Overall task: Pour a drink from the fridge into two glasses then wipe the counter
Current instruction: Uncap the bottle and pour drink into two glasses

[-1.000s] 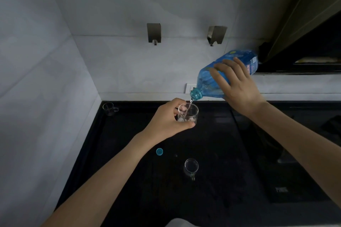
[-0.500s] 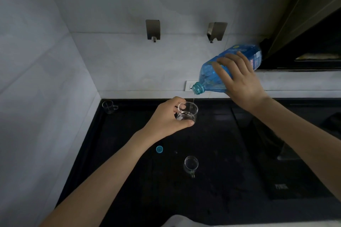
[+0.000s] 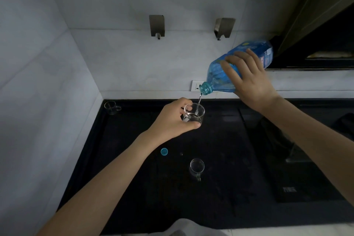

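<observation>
Right hand (image 3: 251, 84) wrapped round tilted blue plastic bottle (image 3: 237, 67), neck down-left, thin stream falling from mouth. Left hand (image 3: 170, 120) closed round small clear glass cup (image 3: 193, 114), held above surface directly under bottle mouth, partly filled. Second clear glass cup with handle (image 3: 197, 167) standing nearer on black surface (image 3: 220, 188), apart from hands. Blue bottle cap (image 3: 164, 151) lying left of it. Third glass cup (image 3: 112, 107) in far left corner. Two metal wall hooks (image 3: 157, 26) on grey tiled wall.

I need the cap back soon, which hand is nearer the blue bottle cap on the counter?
Left. The left hand is just above the blue cap; the right hand is far up-right.
</observation>
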Tool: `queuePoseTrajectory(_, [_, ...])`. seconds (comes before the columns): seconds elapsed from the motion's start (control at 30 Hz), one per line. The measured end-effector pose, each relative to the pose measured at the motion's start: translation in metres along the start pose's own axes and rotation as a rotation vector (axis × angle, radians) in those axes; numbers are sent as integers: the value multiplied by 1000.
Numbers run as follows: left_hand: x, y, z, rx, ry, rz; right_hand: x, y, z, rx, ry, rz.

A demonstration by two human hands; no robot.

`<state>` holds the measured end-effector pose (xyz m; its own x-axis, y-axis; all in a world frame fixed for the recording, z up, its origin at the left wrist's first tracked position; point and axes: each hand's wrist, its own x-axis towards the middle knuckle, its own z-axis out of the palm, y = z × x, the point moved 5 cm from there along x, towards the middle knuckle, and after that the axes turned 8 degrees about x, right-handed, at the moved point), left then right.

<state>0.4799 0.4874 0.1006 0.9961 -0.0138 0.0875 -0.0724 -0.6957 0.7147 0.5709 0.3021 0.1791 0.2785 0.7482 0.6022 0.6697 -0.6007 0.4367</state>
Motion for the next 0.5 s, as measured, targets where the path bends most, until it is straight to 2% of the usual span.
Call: queuePoseTrajectory(0.5, [-1, -2, 1, 8, -7, -13, 3, 1, -3, -9, 31, -40])
